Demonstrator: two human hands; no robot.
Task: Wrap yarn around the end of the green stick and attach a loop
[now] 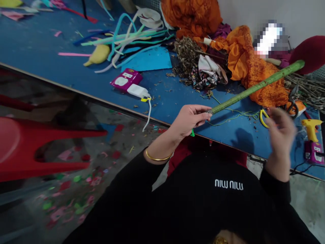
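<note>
My left hand [194, 118] is closed around the near end of a long green wrapped stem [254, 89]. The stem slants up to the right, and its far end overlaps a dark red rounded piece [308, 56]. My right hand [281, 130] is raised over the table's front edge, smeared by motion, so its grip cannot be read. Beside its fingers is a yellow loop [263, 118], perhaps a handle. Thin green thread [231, 118] trails over the table below the stem. Scissors [293, 101] with dark handles lie beyond my right hand.
Orange cloth [264, 81] and dried plant matter [186, 56] are heaped at the back. A purple power box [127, 79] with a white plug, colourful strips [127, 40] and a yellow glue gun [312, 128] are on the blue table [38, 51]. A red chair [38, 145] stands left.
</note>
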